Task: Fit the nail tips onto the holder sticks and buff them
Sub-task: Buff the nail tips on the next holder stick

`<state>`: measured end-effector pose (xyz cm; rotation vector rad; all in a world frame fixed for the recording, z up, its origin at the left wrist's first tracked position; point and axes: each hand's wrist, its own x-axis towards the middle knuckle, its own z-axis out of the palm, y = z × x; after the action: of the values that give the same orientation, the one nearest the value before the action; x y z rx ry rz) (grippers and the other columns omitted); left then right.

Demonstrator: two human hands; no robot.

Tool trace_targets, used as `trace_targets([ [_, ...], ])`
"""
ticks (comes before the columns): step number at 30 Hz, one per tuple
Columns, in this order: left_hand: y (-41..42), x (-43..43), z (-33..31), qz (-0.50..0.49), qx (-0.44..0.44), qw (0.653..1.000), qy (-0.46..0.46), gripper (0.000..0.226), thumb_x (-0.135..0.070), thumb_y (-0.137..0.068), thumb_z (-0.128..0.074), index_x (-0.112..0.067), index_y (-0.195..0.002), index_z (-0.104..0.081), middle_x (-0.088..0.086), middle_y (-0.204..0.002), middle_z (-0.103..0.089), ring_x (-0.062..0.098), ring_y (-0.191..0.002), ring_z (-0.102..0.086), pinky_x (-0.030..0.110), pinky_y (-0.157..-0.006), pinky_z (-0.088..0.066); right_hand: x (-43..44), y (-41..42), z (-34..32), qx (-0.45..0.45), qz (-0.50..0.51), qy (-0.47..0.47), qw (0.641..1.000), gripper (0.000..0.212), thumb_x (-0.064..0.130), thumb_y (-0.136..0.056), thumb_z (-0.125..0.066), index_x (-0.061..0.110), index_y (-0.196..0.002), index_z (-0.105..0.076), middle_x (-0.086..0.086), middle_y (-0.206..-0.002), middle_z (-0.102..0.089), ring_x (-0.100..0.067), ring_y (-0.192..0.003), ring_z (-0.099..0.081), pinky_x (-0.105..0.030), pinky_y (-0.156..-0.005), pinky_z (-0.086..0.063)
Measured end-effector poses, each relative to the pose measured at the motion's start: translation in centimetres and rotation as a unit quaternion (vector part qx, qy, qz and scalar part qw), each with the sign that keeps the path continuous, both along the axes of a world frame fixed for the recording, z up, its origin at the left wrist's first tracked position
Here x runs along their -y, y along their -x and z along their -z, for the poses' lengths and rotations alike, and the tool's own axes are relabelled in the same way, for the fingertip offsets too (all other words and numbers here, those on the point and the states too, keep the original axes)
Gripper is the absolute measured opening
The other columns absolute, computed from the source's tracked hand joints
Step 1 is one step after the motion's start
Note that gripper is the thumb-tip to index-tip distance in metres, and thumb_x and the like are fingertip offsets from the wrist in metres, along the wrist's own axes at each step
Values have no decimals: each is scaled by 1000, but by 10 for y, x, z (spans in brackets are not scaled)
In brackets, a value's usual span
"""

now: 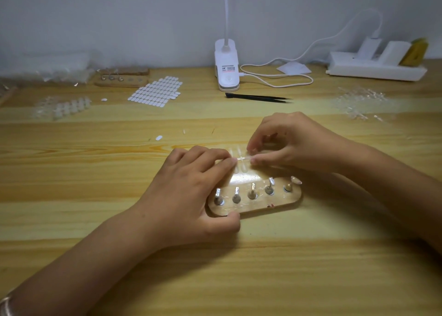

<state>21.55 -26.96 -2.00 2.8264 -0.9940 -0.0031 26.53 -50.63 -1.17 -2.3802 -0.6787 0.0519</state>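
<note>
A wooden oval holder base (pixel 277 202) lies in front of me with several short metal holder sticks (pixel 252 191) standing in it. The rightmost stick carries a clear nail tip (pixel 296 180). Just behind the base, both hands pinch a clear strip of nail tips (pixel 242 159). My left hand (pixel 191 191) holds the strip's left end with its fingertips, and its thumb rests at the base's front edge. My right hand (pixel 294 141) grips the strip's right end between thumb and forefinger.
Black tweezers (pixel 259 98) lie behind my hands. A white clip lamp (pixel 226 67), its cable and a power strip (pixel 375 68) stand at the back. A sheet of white adhesive tabs (pixel 156 91), a second wooden holder (pixel 120 80) and piles of clear tips (pixel 358 100) lie around.
</note>
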Motion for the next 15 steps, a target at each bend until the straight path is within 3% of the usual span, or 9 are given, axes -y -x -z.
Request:
trace_targets([
  [5, 0, 0, 1, -1, 1, 1000, 8, 81, -70, -69, -44, -26, -137, -52, -12, -136, -51, 11, -125, -42, 27, -100, -21, -3, 0, -1, 7, 2, 15, 1000, 21, 18, -80, -84, 15, -100, -78, -1, -91, -68, -9, -86, -60, -12, -79, -44],
  [12, -1, -1, 3, -2, -2, 1000, 12, 82, -70, -69, -43, -26, -138, -51, -13, -137, -50, 11, -127, -42, 28, -101, -23, -4, 0, -3, 12, 3, 8, 1000, 8, 13, -82, -82, 12, -90, -80, 0, -86, -70, -13, -86, -63, -28, -82, -49],
  [15, -1, -1, 3, -3, -1, 1000, 15, 82, -70, -69, -43, -26, -138, -52, -13, -136, -50, 12, -126, -43, 28, -101, -23, -5, 1, 0, 18, 15, 11, 1000, 2, 12, -85, -78, 13, -87, -78, 1, -84, -69, -11, -83, -61, -28, -79, -48],
])
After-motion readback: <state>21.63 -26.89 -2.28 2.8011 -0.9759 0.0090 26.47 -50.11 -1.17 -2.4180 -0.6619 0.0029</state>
